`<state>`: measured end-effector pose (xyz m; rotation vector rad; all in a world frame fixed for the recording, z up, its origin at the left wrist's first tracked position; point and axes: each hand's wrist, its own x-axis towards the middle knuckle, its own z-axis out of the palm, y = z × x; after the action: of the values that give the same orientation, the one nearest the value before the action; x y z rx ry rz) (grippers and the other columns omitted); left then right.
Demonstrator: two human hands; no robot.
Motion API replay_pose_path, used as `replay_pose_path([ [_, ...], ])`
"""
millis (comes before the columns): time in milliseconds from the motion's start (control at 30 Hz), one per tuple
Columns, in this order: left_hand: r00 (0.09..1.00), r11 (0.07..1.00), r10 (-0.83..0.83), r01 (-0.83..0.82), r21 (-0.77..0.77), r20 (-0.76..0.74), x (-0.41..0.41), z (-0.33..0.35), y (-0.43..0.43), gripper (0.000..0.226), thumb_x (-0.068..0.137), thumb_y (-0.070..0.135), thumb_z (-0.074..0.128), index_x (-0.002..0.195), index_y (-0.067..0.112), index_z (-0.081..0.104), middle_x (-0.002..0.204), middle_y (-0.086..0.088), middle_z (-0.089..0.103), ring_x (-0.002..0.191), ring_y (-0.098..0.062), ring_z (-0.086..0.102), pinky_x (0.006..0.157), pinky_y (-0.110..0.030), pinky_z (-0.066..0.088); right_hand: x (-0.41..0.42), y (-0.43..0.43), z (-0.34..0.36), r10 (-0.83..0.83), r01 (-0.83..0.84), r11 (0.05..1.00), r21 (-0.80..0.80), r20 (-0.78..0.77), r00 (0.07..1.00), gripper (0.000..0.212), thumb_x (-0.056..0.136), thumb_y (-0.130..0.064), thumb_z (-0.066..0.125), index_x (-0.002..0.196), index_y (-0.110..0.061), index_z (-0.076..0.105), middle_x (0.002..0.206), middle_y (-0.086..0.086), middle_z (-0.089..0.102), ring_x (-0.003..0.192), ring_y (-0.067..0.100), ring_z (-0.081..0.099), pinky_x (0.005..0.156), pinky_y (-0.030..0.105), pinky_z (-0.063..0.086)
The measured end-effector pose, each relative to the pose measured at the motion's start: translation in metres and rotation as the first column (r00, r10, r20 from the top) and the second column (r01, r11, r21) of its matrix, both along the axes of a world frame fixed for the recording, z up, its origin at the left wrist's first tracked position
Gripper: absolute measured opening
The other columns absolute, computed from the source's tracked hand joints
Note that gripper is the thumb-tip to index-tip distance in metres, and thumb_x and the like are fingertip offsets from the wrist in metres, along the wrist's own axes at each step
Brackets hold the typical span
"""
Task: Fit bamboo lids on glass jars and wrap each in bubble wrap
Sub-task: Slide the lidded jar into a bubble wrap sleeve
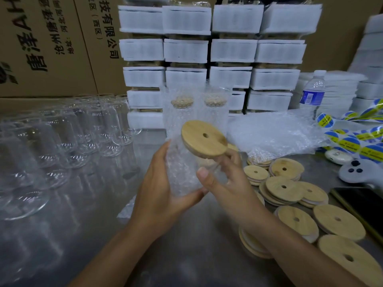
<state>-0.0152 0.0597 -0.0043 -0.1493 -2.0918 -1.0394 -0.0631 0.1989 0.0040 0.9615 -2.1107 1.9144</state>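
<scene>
As my left hand curls round the bubble-wrapped jar and my right hand pinches it below the bamboo lid, I judge it fragile, slippery, best held mid-body.

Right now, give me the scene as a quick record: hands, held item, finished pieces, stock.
left hand: grips the held jar, which is bubble-wrapped
right hand: holds the same jar, fingers just under the lid
lid: bamboo, on the held jar, tilted toward the camera
wrapped jars: two, upright behind the hands
bare jars: clustered at left, no lids
loose lids: piled at right
bubble wrap sheets: heap right of the wrapped jars
</scene>
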Motion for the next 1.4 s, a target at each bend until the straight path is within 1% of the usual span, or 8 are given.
replay_pose_path([
  [200, 0.992, 0.971, -0.086, 0.104, 0.217, -0.092, 0.0, 0.008, -0.003, 0.082, 0.057, 0.053, 0.075, 0.126, 0.02, 0.047, 0.111, 0.015, 0.063, 0.102, 0.005, 0.06, 0.081, -0.006, 0.043, -0.001, 0.007, 0.009, 0.133, -0.131, 0.984, 0.124, -0.003, 0.991, 0.075, 0.062, -0.081, 0.057, 0.126, -0.044, 0.046, 0.141, -0.02, 0.04, 0.133, -0.01, 0.031, 0.103, 0.005, 0.028],
  [367, 0.982, 0.912, -0.155, 0.185, 0.365, -0.11, 0.002, 0.014, -0.007, 0.055, 0.068, 0.046, 0.068, 0.115, 0.02, 0.054, 0.103, 0.018, 0.069, 0.096, 0.001, 0.065, 0.08, -0.011, 0.047, 0.005, 0.008, 0.007, 0.187, -0.186, 0.979, 0.09, -0.01, 0.982, 0.071, 0.078, -0.043, 0.07, 0.135, -0.054, 0.03, 0.129, -0.047, 0.041, 0.124, -0.019, 0.038, 0.096, 0.004, 0.035],
  [567, 0.962, 0.789, -0.267, 0.25, 0.561, -0.052, 0.003, 0.021, -0.011, 0.065, 0.066, 0.069, 0.067, 0.115, 0.025, 0.063, 0.112, -0.003, 0.071, 0.106, -0.025, 0.067, 0.095, -0.056, 0.047, 0.009, 0.003, 0.001, 0.082, -0.08, 0.995, 0.064, -0.029, 0.996, 0.091, 0.07, -0.044, 0.076, 0.142, -0.056, 0.021, 0.128, -0.043, 0.045, 0.126, -0.016, 0.038, 0.107, 0.025, 0.034],
  [667, 0.937, 0.752, -0.343, 0.319, 0.576, -0.071, 0.002, 0.023, -0.007, 0.045, 0.075, 0.06, 0.066, 0.108, 0.03, 0.067, 0.111, -0.003, 0.072, 0.105, -0.023, 0.068, 0.087, -0.043, 0.055, 0.014, -0.004, 0.0, 0.066, -0.063, 0.996, 0.065, -0.038, 0.997, 0.086, 0.071, -0.052, 0.072, 0.146, -0.038, 0.03, 0.145, -0.022, 0.041, 0.134, -0.004, 0.036, 0.112, 0.038, 0.034],
  [867, 0.932, 0.738, -0.358, 0.314, 0.597, -0.048, 0.007, 0.033, 0.009, 0.009, 0.073, 0.064, 0.056, 0.072, 0.062, 0.064, 0.082, 0.032, 0.069, 0.078, 0.011, 0.066, 0.057, -0.008, 0.05, 0.013, -0.012, 0.007, 0.113, -0.113, 0.994, -0.001, -0.041, 0.993, 0.08, 0.072, -0.061, 0.065, 0.139, -0.059, 0.021, 0.151, -0.025, 0.03, 0.138, -0.004, 0.03, 0.114, 0.04, 0.031],
  [1033, 0.921, 0.755, -0.389, 0.31, 0.577, 0.015, 0.005, 0.033, 0.012, 0.016, 0.07, 0.075, 0.045, 0.072, 0.071, 0.06, 0.076, 0.046, 0.06, 0.074, 0.028, 0.055, 0.059, -0.003, 0.047, 0.013, -0.01, 0.014, 0.074, -0.083, 0.994, -0.07, -0.119, 0.99, 0.069, 0.073, -0.06, 0.063, 0.123, -0.078, 0.018, 0.136, -0.053, 0.022, 0.13, -0.023, 0.023, 0.103, 0.003, 0.028],
  [1133, 0.931, 0.79, -0.357, 0.262, 0.554, 0.069, 0.007, 0.04, 0.015, 0.013, 0.06, 0.078, 0.041, 0.063, 0.076, 0.053, 0.068, 0.055, 0.05, 0.067, 0.036, 0.045, 0.069, -0.005, 0.04, 0.013, -0.008, 0.017, 0.055, -0.077, 0.988, -0.131, -0.168, 0.984, 0.073, 0.074, -0.055, 0.065, 0.131, -0.067, 0.02, 0.136, -0.052, 0.022, 0.133, -0.019, 0.021, 0.103, 0.003, 0.026],
  [1400, 0.945, 0.798, -0.316, 0.312, 0.516, -0.083, 0.002, 0.049, 0.011, 0.063, 0.077, 0.064, 0.058, 0.127, 0.026, 0.056, 0.122, 0.01, 0.066, 0.116, -0.008, 0.061, 0.098, -0.038, 0.046, 0.011, -0.003, 0.024, 0.09, -0.126, 0.971, -0.204, -0.181, 0.979, 0.083, 0.071, -0.05, 0.074, 0.137, -0.062, 0.025, 0.153, -0.012, 0.033, 0.141, 0.01, 0.032, 0.112, 0.047, 0.033],
])
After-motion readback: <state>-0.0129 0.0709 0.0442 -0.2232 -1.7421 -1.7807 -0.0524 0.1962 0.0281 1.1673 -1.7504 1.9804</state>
